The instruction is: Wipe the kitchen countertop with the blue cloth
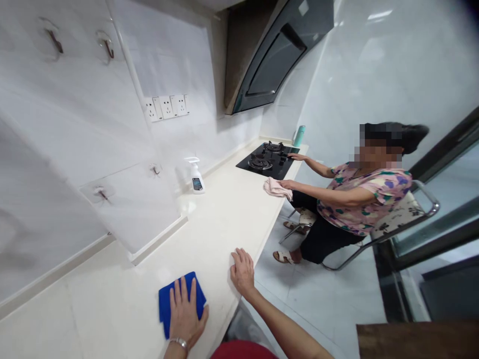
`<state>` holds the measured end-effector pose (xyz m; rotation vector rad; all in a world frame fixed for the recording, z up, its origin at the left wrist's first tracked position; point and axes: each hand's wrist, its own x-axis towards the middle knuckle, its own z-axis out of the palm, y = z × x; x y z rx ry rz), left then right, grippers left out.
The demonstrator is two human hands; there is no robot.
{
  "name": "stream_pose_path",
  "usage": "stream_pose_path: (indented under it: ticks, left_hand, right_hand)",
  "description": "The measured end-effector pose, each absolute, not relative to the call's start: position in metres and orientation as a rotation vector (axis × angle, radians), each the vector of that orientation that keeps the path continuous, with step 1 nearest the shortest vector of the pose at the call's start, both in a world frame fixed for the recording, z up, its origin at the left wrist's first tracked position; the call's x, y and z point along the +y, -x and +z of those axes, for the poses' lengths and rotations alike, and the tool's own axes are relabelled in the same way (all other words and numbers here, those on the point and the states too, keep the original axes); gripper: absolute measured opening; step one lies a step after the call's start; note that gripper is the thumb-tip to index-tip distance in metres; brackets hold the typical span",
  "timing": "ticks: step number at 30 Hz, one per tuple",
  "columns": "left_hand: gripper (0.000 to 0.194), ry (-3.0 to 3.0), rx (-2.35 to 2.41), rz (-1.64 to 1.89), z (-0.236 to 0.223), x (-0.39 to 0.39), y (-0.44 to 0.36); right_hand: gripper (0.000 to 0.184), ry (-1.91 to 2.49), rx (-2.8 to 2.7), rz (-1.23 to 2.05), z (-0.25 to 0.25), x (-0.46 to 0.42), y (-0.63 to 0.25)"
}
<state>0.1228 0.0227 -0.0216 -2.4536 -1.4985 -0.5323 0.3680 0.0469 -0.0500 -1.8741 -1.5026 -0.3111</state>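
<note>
My left hand (186,310) lies flat on a folded blue cloth (164,302), its fingers stretched out over it and pressing it to the white countertop (232,219). A metal bracelet (179,343) circles that wrist. Near the counter's front edge rests my right hand (242,271), palm down, fingers extended and slightly bent, with no object visible in it. Further along, against the wall, a white spray bottle (197,180) with a dark label stands upright on the counter.
A seated person (366,194) at the right has one hand on a pink cloth (276,188) and the other by the black gas stove (267,162). A teal bottle (299,135) stands behind the stove. The range hood (277,60) overhangs it. Sockets (166,107) line the wall.
</note>
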Motion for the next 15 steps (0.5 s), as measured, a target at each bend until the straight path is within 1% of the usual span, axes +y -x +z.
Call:
stream_pose_path:
  ticks: [4,7,11,15]
  left_hand:
    - [0.082,2.503,-1.385,-0.557,-0.023,0.021,-0.146]
    - [0.078,2.491,-1.34,-0.558,-0.024,0.023,-0.145]
    - [0.07,2.5,-1.335,-0.511,-0.022,0.016,-0.123]
    - [0.065,2.437,-1.578,-0.399,-0.015,-0.01,-0.076]
  right_hand:
    - [0.044,1.861,-1.476,-0.307,-0.049,0.047,-0.367]
    - [0.044,1.84,-1.465,-0.325,-0.05,0.049,-0.368]
    - [0.043,1.831,-1.465,-0.332,-0.053,0.049,-0.371]
    - [0.041,1.833,-1.48,-0.301,-0.057,0.044,-0.375]
